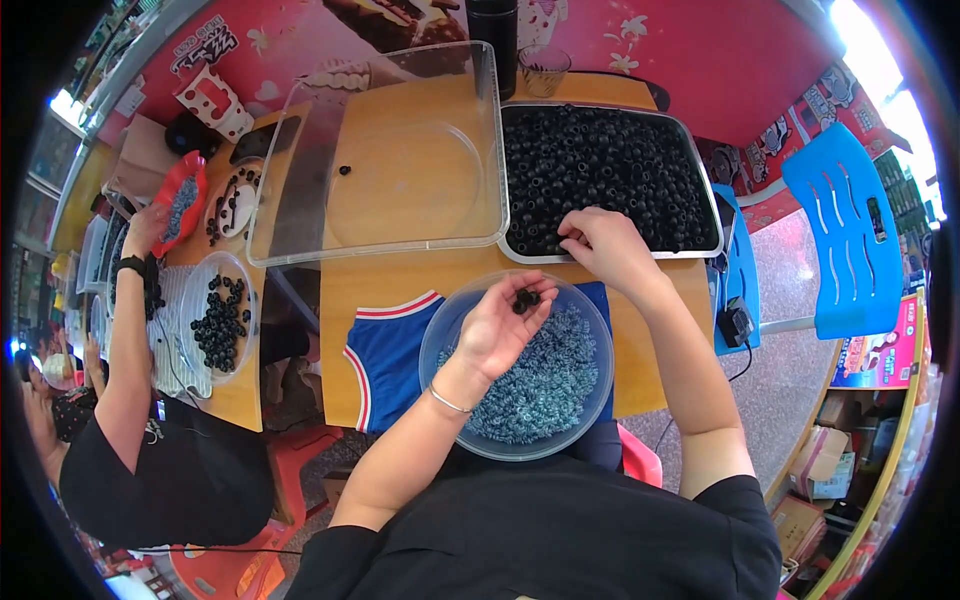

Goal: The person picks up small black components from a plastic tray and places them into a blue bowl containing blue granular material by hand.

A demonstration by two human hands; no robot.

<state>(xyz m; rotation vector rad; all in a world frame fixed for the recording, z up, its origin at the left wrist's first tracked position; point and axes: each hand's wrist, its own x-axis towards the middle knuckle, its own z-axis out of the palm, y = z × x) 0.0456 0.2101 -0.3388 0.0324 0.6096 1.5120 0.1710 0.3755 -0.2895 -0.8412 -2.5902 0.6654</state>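
Note:
My left hand [492, 338] is turned palm up with its fingers curled, cradling a few small black ring-shaped pieces [526, 299]. It is above a round clear tub [428, 345] full of small translucent bluish pieces [535, 395]. My right hand [608, 245] reaches over the near edge of a metal tray [716, 238], thumb and fingertips pinched together. Whatever lies between those fingertips is hidden. Many black ring-shaped pieces [605, 160] fill the tray.
Left of the tray stands a large clear plastic bin [375, 250] with one black piece [345, 170] inside. Blue cloth [388, 350] with red-white trim lies beside the tub. At left, a co-worker's hand [147, 225] touches a red bowl [190, 165]. A blue chair [845, 250] stands right.

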